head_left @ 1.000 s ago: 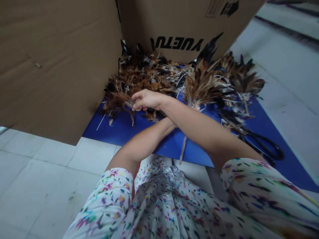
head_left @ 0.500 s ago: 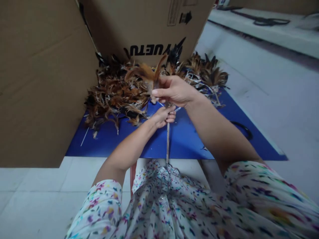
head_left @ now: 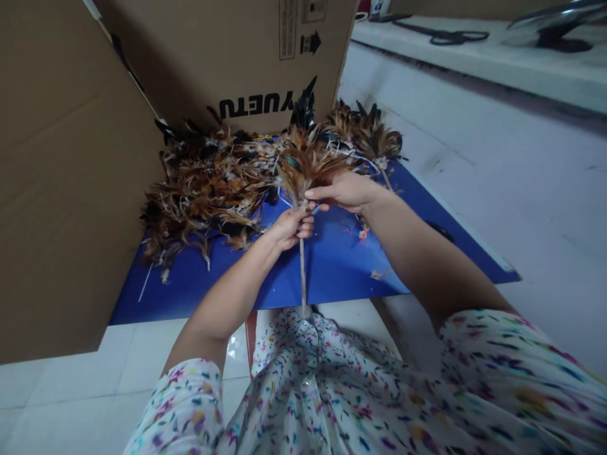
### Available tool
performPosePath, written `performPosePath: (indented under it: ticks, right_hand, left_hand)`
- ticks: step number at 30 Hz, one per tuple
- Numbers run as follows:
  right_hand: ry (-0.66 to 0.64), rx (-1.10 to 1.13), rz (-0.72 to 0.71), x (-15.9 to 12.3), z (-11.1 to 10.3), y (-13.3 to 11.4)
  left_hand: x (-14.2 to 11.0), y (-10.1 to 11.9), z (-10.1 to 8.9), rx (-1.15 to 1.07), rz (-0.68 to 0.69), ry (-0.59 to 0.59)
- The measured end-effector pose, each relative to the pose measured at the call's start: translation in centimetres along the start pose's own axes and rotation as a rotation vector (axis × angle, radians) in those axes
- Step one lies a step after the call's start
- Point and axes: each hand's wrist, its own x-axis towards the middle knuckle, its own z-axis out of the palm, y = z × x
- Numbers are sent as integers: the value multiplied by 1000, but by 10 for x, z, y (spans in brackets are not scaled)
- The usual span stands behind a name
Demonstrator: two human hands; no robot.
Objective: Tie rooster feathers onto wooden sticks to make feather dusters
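My left hand point(head_left: 291, 229) is wrapped round the thin stick point(head_left: 303, 272) of a feather duster, just below its feathers. The stick stands nearly upright and its lower end reaches my lap. Brown and black feathers point(head_left: 301, 167) fan out at the top. My right hand point(head_left: 348, 191) pinches brown feathers against the right side of the bundle's base, thumb and fingers together. A thin pale strand shows by the fingers. Behind and to the left lies a large heap of loose feathers point(head_left: 208, 183) on the blue board point(head_left: 341, 272).
Cardboard boxes stand on the left point(head_left: 61, 177) and at the back point(head_left: 190, 63). Another feather bundle on a stick point(head_left: 379, 142) lies at the back right. A black ring-like thing point(head_left: 441, 231) rests near the right edge. Scissors point(head_left: 458, 36) lie on a white ledge point(head_left: 521, 69).
My right hand has brought its brown feathers down and right, against the top of the stick. The left hand stays round the stick. The view has turned slightly right.
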Motion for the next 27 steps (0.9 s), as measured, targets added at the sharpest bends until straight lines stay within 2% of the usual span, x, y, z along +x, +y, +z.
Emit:
performPosePath:
  ticks: [3, 7, 11, 18, 27]
  right_hand:
    - [-6, -10, 55, 2, 3, 4]
    - [69, -18, 130, 5, 2, 7]
    - [49, 58, 177, 4, -1, 7]
    - [-6, 45, 182, 3, -4, 11]
    - [77, -2, 228, 5, 0, 15]
  left_hand:
    - [0, 0, 1, 20, 5, 23]
    - [0, 0, 3, 4, -3, 48]
    - [0, 0, 3, 1, -3, 49]
    - [1, -2, 1, 55, 31, 18]
    - [0, -2, 0, 107, 55, -7]
